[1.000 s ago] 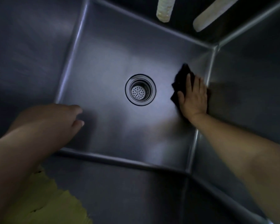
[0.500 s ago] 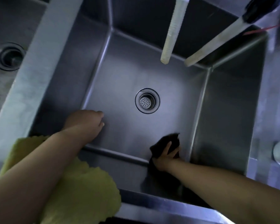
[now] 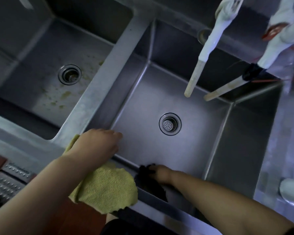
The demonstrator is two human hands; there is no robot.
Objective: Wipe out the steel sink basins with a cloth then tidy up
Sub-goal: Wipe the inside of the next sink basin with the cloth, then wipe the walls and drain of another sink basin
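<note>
light: dim, bluish | floor point(image 3: 85, 216): reddish-brown | lower left: perforated metal grate point(image 3: 5, 182) | counter: steel

Your right hand point(image 3: 160, 173) presses a dark cloth point(image 3: 148, 182) against the near wall of the right basin point(image 3: 185, 150), whose drain point(image 3: 170, 124) sits mid-floor. Your left hand point(image 3: 98, 143) hangs over that basin's near-left corner above a yellow cloth point(image 3: 107, 189) draped on the rim. 2 spouts point(image 3: 194, 80) hang over the far side; the left basin point(image 3: 41, 85) shows greenish stains.

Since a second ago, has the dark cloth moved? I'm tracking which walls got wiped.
Yes. The dark cloth went from the right wall, level with the drain, to the near wall, gripped by the right hand.
</note>
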